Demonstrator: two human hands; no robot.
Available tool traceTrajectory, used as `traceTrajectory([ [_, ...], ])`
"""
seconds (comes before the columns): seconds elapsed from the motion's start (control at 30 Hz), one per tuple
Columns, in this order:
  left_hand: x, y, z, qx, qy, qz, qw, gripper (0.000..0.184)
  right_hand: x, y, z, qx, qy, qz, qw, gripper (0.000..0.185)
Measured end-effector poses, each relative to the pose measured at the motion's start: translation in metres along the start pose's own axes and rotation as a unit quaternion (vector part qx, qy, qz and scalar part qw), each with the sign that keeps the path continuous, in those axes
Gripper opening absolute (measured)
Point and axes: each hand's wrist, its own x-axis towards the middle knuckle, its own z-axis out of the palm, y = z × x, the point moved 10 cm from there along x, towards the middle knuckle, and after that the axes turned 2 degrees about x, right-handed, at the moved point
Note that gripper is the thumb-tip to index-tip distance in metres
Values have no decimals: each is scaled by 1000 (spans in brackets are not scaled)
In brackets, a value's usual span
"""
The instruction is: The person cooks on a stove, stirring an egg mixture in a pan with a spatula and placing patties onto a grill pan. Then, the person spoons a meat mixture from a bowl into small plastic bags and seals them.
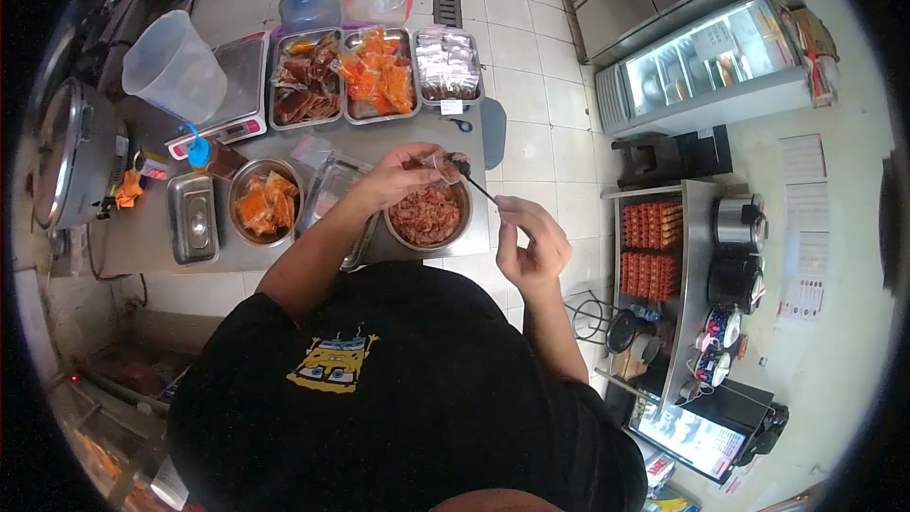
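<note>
My left hand [408, 173] pinches a small clear plastic bag [444, 167] above a round metal bowl [466, 229] of reddish shredded food [425, 216], which looks like meat. In my right hand [534, 245] is the thin handle of a dark spoon [482, 188], fingers closed round its end. The spoon's head is at the bag's mouth; whether it sits inside, I cannot tell. Left of that bowl, partly under my left forearm, lies a metal tray [356, 251] with clear plastic bags. Another round bowl [238, 224] holds orange-sauced packets [266, 204].
Along the table's far side stand three metal trays of packets [305, 76] [379, 74] [447, 62]. A scale [237, 85] carries a translucent pitcher [175, 66]. Near them are a sauce bottle [216, 159], a lidded metal container [197, 218] and scissors [462, 124]. A shelf with red egg trays [651, 251] stands right.
</note>
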Motion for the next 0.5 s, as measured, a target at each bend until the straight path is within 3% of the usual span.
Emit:
traceTrajectory([
  [0.27, 5, 47, 29, 196, -17, 80, 977, 29, 13, -29, -7, -30, 25, -63, 997, 22],
  [0.5, -2, 69, 43, 211, 16, 113, 971, 27, 16, -42, -6, -46, 19, -74, 996, 22],
])
